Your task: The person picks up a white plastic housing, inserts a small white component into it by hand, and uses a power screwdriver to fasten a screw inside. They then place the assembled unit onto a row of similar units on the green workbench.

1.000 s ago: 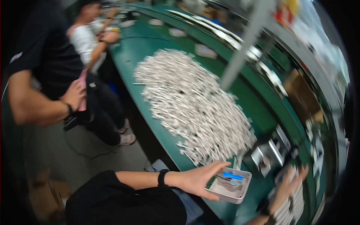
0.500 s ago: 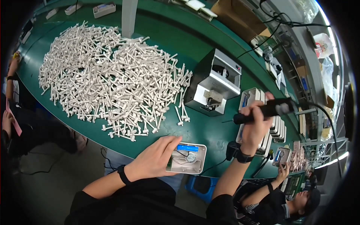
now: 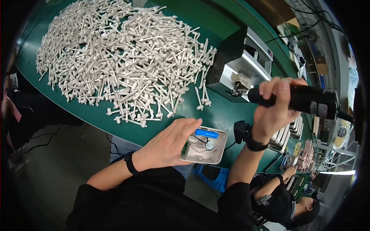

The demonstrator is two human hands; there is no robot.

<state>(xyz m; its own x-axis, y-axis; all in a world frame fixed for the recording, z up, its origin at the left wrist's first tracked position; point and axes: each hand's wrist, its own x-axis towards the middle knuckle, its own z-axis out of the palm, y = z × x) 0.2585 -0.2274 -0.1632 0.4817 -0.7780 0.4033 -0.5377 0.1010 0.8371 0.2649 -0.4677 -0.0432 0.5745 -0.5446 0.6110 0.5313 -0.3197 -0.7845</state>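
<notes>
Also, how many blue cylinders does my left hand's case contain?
1: the blue cylinder lies along the far wall of the case; your left hand may hide others.

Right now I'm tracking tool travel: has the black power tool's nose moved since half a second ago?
Yes: judged against the boxy machine, the black power tool in the right hand has brought its nose closer to the machine's front.

The open off-white rectangular housing (image 3: 224, 145) looks like smooth, satiny plastic to me; the blue cylindrical cell (image 3: 207, 133) inside it is glossy. The black barrel-shaped tool (image 3: 312, 101) seems plastic, mostly matt. Over there, the boxy black-and-silver machine (image 3: 252, 64) shows shiny metal, and the smooth green tabletop (image 3: 227, 115) catches a soft sheen.
</notes>
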